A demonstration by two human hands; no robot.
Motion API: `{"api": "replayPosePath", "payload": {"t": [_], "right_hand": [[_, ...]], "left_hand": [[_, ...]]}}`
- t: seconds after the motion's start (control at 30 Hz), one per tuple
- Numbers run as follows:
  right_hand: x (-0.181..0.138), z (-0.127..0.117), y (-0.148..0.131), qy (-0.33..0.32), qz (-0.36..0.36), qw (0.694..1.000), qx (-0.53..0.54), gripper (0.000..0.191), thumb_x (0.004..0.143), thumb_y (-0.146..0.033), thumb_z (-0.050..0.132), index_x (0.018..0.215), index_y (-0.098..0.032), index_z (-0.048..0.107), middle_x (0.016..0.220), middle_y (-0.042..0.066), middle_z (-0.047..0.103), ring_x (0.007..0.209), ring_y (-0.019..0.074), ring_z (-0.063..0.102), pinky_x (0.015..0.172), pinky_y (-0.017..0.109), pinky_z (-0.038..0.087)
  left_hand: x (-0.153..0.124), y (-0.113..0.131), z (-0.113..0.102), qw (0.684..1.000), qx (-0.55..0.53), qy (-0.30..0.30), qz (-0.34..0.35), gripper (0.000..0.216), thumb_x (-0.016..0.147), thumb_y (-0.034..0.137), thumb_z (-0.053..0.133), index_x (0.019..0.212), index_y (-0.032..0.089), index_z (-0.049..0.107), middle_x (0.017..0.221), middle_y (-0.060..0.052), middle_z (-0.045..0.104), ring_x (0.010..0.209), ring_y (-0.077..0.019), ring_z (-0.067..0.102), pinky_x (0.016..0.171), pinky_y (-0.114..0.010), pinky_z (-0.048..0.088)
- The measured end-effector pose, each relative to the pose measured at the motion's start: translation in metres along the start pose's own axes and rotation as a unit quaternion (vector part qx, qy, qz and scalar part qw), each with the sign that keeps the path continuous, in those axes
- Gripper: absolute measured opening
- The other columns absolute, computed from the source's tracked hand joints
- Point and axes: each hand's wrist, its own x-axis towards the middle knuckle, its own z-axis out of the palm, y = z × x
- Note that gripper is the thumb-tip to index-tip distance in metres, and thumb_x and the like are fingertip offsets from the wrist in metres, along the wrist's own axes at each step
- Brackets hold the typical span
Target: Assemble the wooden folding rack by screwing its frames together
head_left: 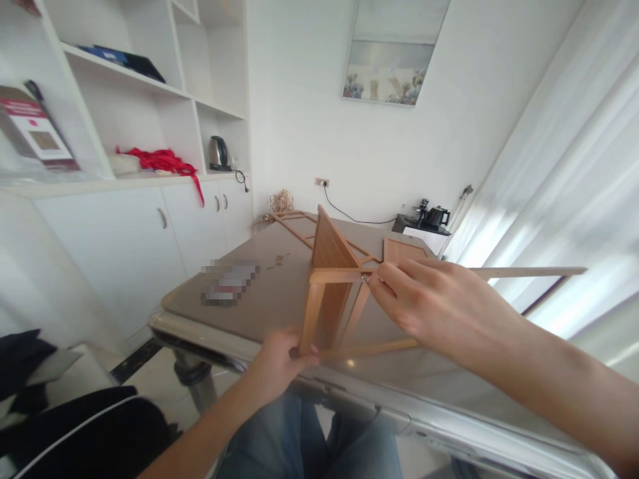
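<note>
Indoors, a glossy grey-brown table [254,322] fills the middle of a white-walled room, with white shelving [144,93] on the left, a framed picture [389,63] on the back wall and pale curtains [564,153] on the right. On the tabletop lie a few small pieces [278,261], a pixelated item [229,284], a ladder-like wooden frame [294,229] and a flat panel [403,249]. At the near edge stands the wooden assembly [310,313], light orange-brown and smooth, with slim square-edged rails and a broad upright panel [332,243] at its left end. The left hand [279,359] is curled round the bottom corner; the right hand [432,293] has its fingers pinched on a small shiny fitting [364,275] at the top rail.
</note>
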Motion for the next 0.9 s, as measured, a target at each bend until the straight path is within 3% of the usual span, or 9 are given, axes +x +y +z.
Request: {"api": "replayPosePath", "payload": {"t": [0.43,0.63,0.9], "right_hand": [[0.008,-0.006,0.014,-0.030,-0.031,0.998,0.034,0.026,0.079,0.005,0.053,0.082,-0.017,0.067,0.077,0.005,0.059,0.058,0.0153,0.047,0.053,0.034,0.026],[0.012,-0.005,0.022,-0.056,-0.025,0.995,0.073,0.026,0.071,0.006,0.055,0.076,-0.018,0.065,0.077,0.005,0.061,0.054,0.0143,0.046,0.054,0.033,0.026],[0.006,0.001,0.027,-0.037,-0.025,0.995,0.092,0.036,0.077,0.005,0.051,0.099,-0.016,0.071,0.086,0.007,0.067,0.057,0.0148,0.050,0.053,0.033,0.026]], "left_hand": [[0.001,-0.006,0.003,1.000,0.008,0.006,0.012,0.005,0.086,0.027,0.077,0.086,0.024,0.081,0.090,-0.003,0.075,0.091,-0.0225,0.070,0.082,-0.029,0.048],[0.000,-0.010,0.003,0.999,0.023,0.007,0.022,0.007,0.088,0.029,0.076,0.087,0.025,0.082,0.089,-0.003,0.075,0.088,-0.0219,0.070,0.079,-0.029,0.048],[0.001,-0.012,0.003,1.000,0.020,0.003,0.010,0.006,0.087,0.030,0.078,0.087,0.025,0.082,0.091,-0.002,0.077,0.091,-0.0222,0.071,0.080,-0.028,0.049]]}}
